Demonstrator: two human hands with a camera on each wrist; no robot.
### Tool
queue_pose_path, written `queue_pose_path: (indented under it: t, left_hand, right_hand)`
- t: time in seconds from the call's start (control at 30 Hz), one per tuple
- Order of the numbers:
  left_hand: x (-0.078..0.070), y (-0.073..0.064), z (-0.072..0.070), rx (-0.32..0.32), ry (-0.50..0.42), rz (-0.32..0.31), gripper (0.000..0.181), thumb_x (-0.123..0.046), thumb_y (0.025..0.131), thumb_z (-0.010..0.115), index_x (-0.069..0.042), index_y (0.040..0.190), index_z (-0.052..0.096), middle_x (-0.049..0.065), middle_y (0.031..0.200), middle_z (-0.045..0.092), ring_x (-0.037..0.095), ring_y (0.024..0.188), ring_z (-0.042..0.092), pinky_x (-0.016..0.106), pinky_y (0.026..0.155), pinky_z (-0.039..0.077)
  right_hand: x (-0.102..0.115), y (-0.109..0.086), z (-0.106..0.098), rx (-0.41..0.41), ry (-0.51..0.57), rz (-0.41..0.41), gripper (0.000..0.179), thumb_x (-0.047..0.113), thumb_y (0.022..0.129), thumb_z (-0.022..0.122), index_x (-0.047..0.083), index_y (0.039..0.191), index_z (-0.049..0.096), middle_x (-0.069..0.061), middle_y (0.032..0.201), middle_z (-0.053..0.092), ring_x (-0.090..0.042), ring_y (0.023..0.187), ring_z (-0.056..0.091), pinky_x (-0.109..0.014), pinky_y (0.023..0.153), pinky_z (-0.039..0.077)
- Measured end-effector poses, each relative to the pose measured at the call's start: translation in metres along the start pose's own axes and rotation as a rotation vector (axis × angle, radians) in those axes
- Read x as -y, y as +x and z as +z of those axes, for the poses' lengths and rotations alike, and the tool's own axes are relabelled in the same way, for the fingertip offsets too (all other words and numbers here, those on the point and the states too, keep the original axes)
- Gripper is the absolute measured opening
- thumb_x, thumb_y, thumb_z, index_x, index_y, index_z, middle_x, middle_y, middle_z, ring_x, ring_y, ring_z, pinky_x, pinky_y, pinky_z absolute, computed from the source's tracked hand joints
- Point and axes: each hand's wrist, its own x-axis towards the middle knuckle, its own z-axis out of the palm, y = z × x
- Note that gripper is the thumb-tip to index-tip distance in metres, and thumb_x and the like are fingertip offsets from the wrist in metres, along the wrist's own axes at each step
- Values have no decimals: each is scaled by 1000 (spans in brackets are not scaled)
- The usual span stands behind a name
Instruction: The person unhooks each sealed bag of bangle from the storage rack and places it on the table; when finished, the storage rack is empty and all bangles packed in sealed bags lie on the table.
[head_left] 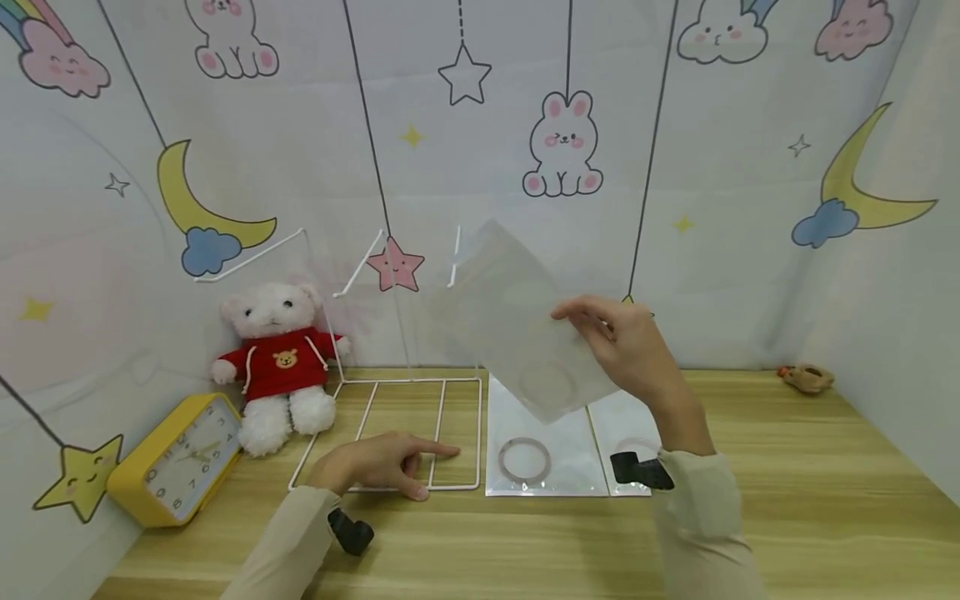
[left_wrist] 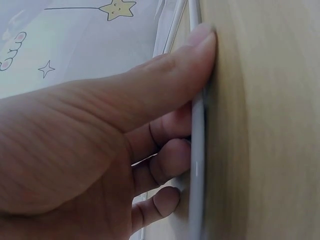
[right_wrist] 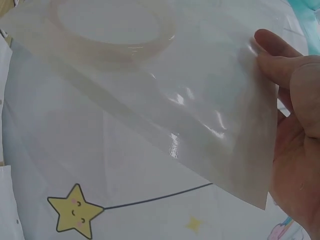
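A translucent plastic bag (head_left: 517,325) is raised above the table, its edge pinched between thumb and fingers of my right hand (head_left: 626,346). A pale ring shape (right_wrist: 112,35) shows through its film. My left hand (head_left: 378,462) is low on the front bar of a white wire rack (head_left: 480,433). In the left wrist view its thumb crosses the white bar (left_wrist: 197,150), while curled fingers lie against the other side. The index finger reaches straight out over the rack in the head view. Under the raised bag lies a flat bag (head_left: 577,475) with a pinkish ring.
Another flat bag (head_left: 607,417) lies alongside on the right, partly behind my right wrist. A white teddy bear in a red hoodie (head_left: 285,358) sits behind the rack's left side. A yellow clock (head_left: 180,458) stands at left. A small brown object (head_left: 810,379) lies far right.
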Motion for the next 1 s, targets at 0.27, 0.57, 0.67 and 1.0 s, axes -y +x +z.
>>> queue_pose_path:
  t: [0.27, 0.57, 0.67, 1.0]
  left_hand:
    - [-1, 1, -1, 3, 3, 7, 64, -20, 85, 80, -18, 145, 56, -5, 70, 53, 7, 65, 48, 24, 63, 40]
    - [2, 3, 0, 1, 10, 4, 64, -21, 85, 80, -19, 145, 56, -6, 69, 53, 6, 64, 48, 24, 63, 40]
    - [0, 2, -1, 2, 4, -1, 64, -19, 85, 79, -18, 145, 56, -5, 70, 54, 6, 65, 48, 24, 63, 40]
    - [-1, 1, -1, 0, 3, 9, 64, -19, 85, 79, -17, 145, 56, -4, 70, 54, 6, 65, 48, 23, 62, 40]
  right_hand:
    - [6, -2, -12, 25, 34, 29, 20, -2, 94, 65, 11, 103, 77, 1, 98, 75, -13, 86, 64, -15, 75, 46]
    - [13, -1, -22, 73, 50, 46, 19, -2, 94, 66, 12, 101, 77, 5, 99, 74, -11, 94, 66, -17, 80, 49]
    - [14, -1, -24, 79, 65, 52, 20, -2, 94, 65, 12, 101, 77, 5, 99, 74, -9, 96, 66, -17, 83, 49]
    - [20, -2, -32, 88, 63, 44, 22, -2, 94, 65, 15, 102, 77, 7, 102, 73, -6, 99, 65, -18, 86, 49]
